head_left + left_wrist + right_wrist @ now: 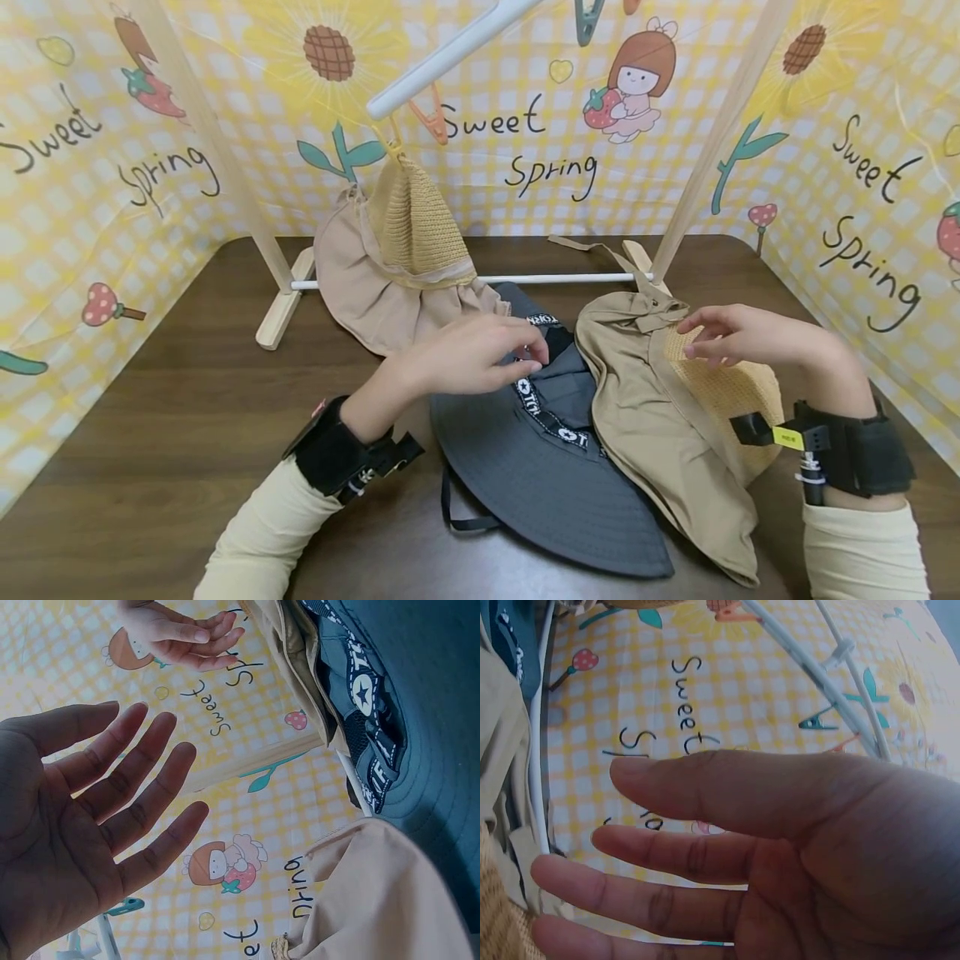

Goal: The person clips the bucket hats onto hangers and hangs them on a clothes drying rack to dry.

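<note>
Left grip [480, 357] is loose, fingers relaxed and empty, hovering over the dark wide-brimmed hat [510, 475]. Right grip [738, 333] is the same deal, fingers slightly bent, just above the woven straw part of the khaki hat [648, 392]. Both wrists wear black cuffs [855, 446].

The dark hat lies on the brown wood counter [142, 467], black band with white lettering facing up and a strap looping out near the front. The khaki one sits to its right, overlapping it, with its tie trailing back to the foot of the rack [701, 150].

Farther back, a beige hat with a woven crown [423, 225] hangs off the rack's white bar [457, 54] by a yellow clip [396, 148]. An orange clip [430, 121] and a green one dangle there too. Behind it all is a yellow checked "Sweet Spring" backdrop [495, 208].
</note>
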`<action>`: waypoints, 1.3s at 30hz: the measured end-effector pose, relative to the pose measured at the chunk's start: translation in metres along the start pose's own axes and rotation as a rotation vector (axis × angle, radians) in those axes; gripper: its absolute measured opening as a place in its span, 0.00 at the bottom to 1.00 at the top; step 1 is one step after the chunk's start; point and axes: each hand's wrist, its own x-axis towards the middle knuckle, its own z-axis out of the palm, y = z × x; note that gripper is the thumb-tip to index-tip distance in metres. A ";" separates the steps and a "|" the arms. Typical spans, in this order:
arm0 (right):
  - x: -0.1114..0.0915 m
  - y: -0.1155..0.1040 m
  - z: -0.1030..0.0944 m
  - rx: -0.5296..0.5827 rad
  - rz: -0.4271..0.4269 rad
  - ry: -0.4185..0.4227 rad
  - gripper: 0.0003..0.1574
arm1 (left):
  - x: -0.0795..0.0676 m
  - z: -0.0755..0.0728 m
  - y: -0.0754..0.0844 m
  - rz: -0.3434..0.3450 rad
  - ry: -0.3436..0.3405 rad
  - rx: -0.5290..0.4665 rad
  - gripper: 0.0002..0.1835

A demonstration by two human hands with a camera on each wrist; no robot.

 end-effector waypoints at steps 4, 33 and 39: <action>-0.002 0.005 -0.001 0.004 0.012 0.001 0.25 | 0.001 0.000 0.000 0.000 -0.006 -0.001 0.05; -0.010 0.038 -0.014 0.000 0.118 0.033 0.29 | 0.014 0.015 0.000 0.050 -0.073 -0.026 0.05; -0.011 0.047 -0.016 0.013 0.145 0.000 0.30 | 0.035 0.028 0.005 0.041 -0.155 0.031 0.06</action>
